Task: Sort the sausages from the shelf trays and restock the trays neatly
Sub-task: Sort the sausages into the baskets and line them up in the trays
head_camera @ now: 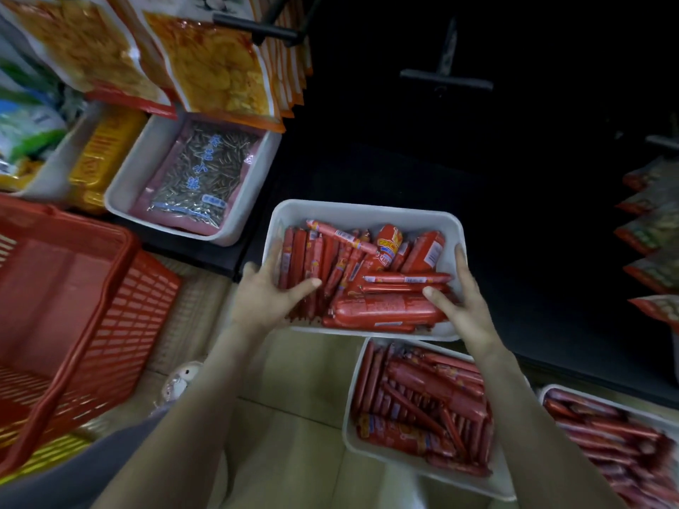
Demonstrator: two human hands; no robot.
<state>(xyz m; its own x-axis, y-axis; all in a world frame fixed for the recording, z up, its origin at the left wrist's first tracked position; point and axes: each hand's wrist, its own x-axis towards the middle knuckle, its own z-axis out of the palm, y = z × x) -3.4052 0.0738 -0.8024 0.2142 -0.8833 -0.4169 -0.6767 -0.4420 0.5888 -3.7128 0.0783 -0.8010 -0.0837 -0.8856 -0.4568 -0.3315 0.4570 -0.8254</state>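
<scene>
Most fingers of the left grip [264,293] and the right grip [468,306] are hidden behind the walls of the held tray [367,211]. Wrapper print on the sausages [367,273] is too small to be read. The second tray [349,435] is partly covered by the right forearm. The third tray [547,393] is blurred and cut off by the right and bottom edges. The red basket [92,325] is cut off at the left edge. The shelf interior [477,159] is lost in darkness. A pale object [183,376] on the floor is too blurred to be identified.
</scene>
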